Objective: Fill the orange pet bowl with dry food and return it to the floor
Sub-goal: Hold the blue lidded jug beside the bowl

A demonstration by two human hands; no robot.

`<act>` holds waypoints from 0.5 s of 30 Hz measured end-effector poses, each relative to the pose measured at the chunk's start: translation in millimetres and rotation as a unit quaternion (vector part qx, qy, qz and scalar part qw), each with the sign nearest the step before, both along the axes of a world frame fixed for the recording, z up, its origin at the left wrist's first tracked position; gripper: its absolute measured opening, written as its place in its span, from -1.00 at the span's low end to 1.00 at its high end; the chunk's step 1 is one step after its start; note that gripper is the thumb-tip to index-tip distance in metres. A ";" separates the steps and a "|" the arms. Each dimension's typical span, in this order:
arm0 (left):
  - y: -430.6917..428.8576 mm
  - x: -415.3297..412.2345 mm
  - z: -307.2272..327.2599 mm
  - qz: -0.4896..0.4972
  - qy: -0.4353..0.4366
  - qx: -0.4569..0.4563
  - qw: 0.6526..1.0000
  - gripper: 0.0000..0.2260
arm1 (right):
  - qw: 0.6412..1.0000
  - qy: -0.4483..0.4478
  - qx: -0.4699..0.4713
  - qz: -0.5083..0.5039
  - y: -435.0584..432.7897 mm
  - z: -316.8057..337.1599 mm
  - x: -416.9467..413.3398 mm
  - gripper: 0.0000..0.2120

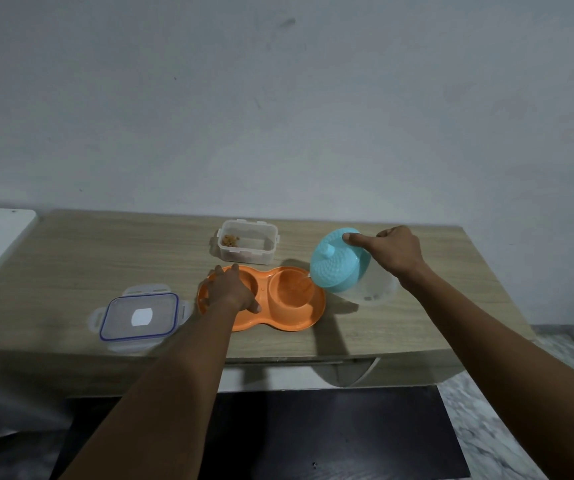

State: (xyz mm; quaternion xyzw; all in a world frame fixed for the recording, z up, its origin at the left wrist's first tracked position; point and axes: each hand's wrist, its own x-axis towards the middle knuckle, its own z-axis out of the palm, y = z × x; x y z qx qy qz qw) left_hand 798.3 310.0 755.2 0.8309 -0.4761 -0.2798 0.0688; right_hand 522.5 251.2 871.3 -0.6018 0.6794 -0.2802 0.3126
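A pale wall backs a wood-grain surface [88,258], where the orange pet bowl [289,317], a double dish, sits close to the middle of the front edge. The right hand [396,252], fingers clamped on a tilted clear jug with a teal lid [339,261], holds it over the bowl's right cup, while the left hand [231,289] lies with fingers spread on the left cup. A clear container [248,245] holding a little dry food [230,240] stands toward the back edge; its blue-rimmed lid [139,317] lies near the front-left.
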 end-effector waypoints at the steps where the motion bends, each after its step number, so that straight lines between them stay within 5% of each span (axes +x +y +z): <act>1: 0.0 0.1 -0.3 0.002 0.001 0.000 1.000 0.11 | 1.000 0.000 0.000 0.000 0.3 0.6 -0.1 -0.44; 15: 1.9 0.0 0.4 -0.001 0.000 0.002 1.000 0.10 | 1.000 0.000 -0.004 -0.005 3.2 7.5 0.5 -0.42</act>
